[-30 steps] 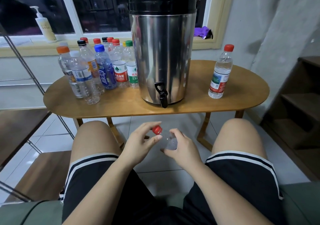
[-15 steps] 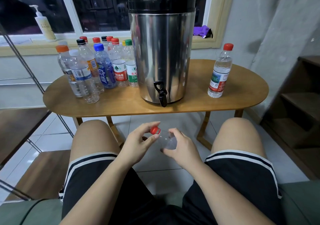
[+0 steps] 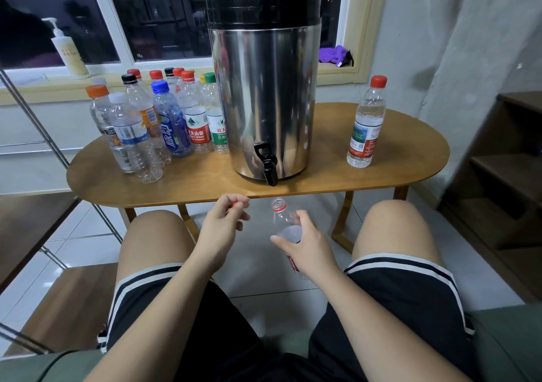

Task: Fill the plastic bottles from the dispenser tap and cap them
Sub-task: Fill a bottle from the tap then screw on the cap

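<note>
A steel dispenser (image 3: 264,99) with a black lid stands on the oval wooden table (image 3: 410,170); its black tap (image 3: 267,162) hangs over the front edge. Below the tap, between my knees, my right hand (image 3: 305,246) grips a clear uncapped bottle (image 3: 282,220), its open mouth with a red ring tilted up. My left hand (image 3: 223,223) pinches the red cap (image 3: 235,204), held apart to the left of the bottle mouth. A capped bottle of water (image 3: 365,123) stands on the table to the right of the dispenser.
Several empty capped bottles (image 3: 155,123) cluster on the table's left. A pump bottle (image 3: 69,52) and a purple cloth (image 3: 334,54) sit on the windowsill. A metal rack (image 3: 44,135) and wooden steps flank the left; wooden shelves (image 3: 504,176) stand at the right.
The red cap has come off the bottle: my left hand carried it away to the left, and my right hand shifted the bottle to the right, under the tap.
</note>
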A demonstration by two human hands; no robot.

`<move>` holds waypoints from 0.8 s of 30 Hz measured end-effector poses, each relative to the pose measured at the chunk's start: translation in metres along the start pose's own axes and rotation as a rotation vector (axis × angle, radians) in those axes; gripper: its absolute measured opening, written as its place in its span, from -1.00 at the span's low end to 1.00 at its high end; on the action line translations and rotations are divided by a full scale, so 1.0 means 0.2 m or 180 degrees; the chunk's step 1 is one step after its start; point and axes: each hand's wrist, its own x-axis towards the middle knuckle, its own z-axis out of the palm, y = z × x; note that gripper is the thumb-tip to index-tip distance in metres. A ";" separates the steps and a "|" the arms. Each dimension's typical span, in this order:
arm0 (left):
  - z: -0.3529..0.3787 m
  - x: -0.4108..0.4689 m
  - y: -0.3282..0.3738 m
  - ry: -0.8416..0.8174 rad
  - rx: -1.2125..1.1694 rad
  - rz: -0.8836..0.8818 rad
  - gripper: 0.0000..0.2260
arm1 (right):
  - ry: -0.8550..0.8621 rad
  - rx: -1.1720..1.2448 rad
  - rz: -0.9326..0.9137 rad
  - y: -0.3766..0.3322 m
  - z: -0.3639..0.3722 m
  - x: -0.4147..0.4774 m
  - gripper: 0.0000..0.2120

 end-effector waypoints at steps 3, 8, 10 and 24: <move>0.02 0.07 0.09 0.0259 -0.0338 -0.0145 -0.71 | 0.0019 0.0049 0.0072 -0.02 0.02 0.04 -0.34; 0.04 0.15 0.29 0.0278 0.0234 0.0666 -0.82 | 0.0011 0.0218 0.0115 -0.04 0.07 0.10 -0.34; 0.06 0.16 0.37 0.0120 0.0447 0.1037 -0.80 | 0.0005 0.0298 0.0095 -0.05 0.08 0.11 -0.34; 0.15 0.19 0.49 0.0067 0.0984 0.1439 -0.81 | 0.0199 0.0662 -0.0083 -0.03 0.10 0.11 -0.40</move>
